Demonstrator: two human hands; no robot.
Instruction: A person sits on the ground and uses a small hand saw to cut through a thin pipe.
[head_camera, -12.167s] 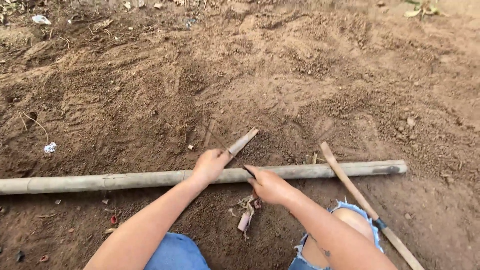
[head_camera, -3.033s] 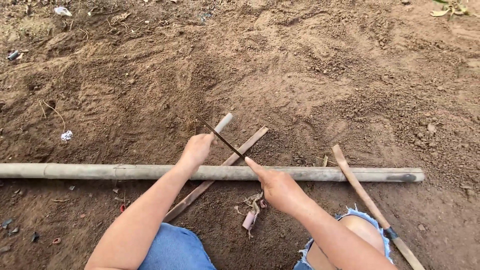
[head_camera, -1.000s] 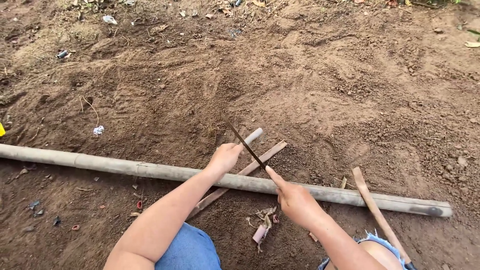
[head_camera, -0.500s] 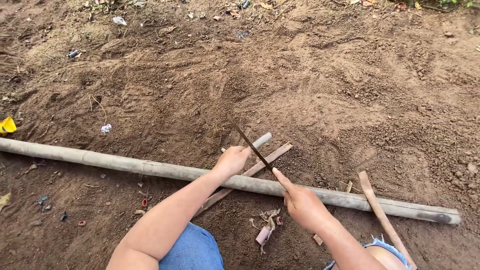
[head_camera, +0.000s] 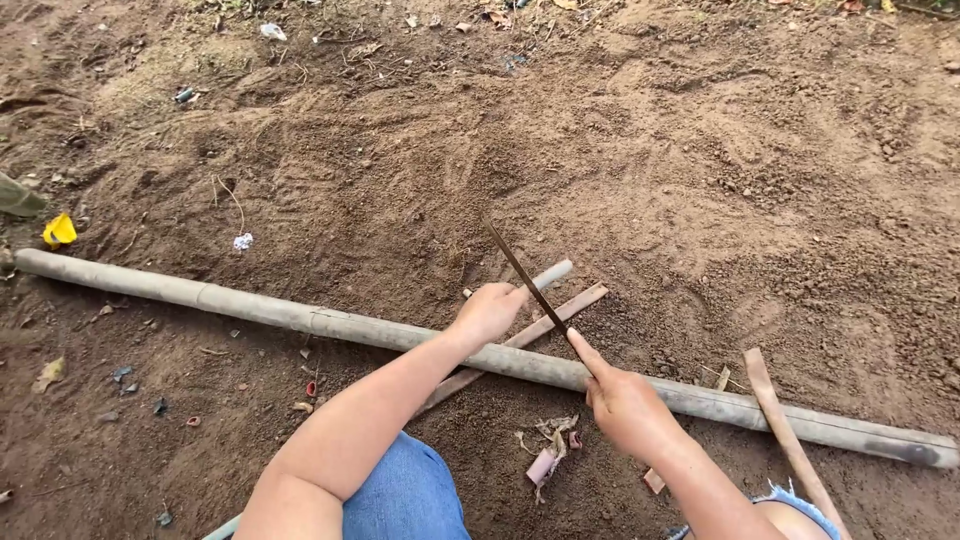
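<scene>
Bare soil; blade (head_camera: 520, 272) above right hand (head_camera: 622, 404)

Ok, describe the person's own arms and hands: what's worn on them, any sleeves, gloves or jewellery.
Both arms are bare to as far as the frame shows: no sleeves. The left hand and right hand are bare too, with no gloves, rings, watch or bracelet visible. The only clothing in view is blue denim shorts with a frayed hem at the right knee.

Bamboo pole (head_camera: 300, 318) smooth, matt, dusty; blade (head_camera: 524, 277) dark dull metal; soil (head_camera: 700, 170) loose, crumbly, rough.
</scene>
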